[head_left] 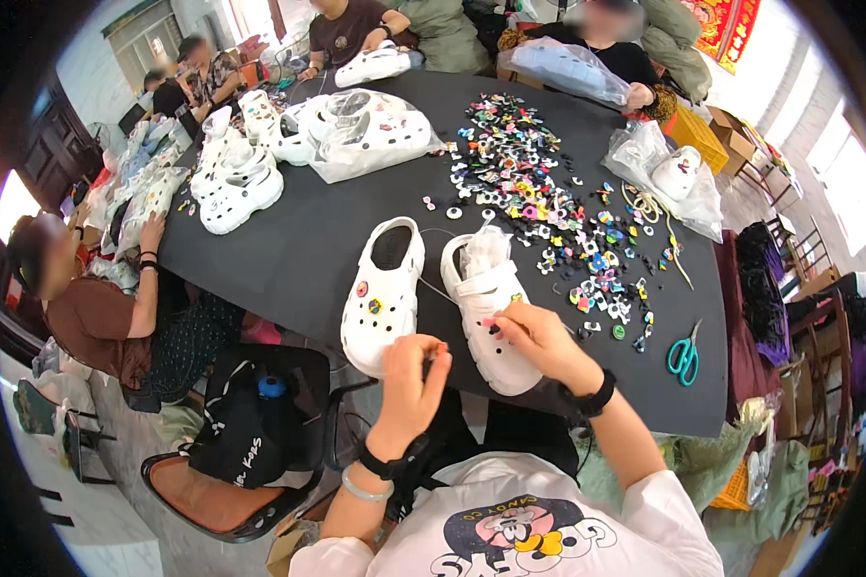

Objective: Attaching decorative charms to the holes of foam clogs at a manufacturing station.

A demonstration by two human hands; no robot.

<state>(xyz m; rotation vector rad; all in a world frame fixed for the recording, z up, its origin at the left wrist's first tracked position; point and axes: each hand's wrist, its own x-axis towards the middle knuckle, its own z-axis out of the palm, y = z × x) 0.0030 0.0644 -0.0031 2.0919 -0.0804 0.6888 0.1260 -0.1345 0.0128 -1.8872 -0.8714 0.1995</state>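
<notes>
Near the table's (289, 260) front edge, a white clog (491, 313) is pinched by the right hand (539, 341); a small charm is nipped by the left hand (412, 380). Light, springy foam, probably best gripped at the sides.

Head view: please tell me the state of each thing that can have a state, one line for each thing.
Left hand: fingers pinched on something too small to tell.
Right hand: pressing a charm onto the right clog.
Left clog: lying flat, untouched, two charms fitted.
Right clog: lying flat, paper stuffed inside.
Scissors: closed, lying on the table.
Charm pile: scattered loose.
</notes>
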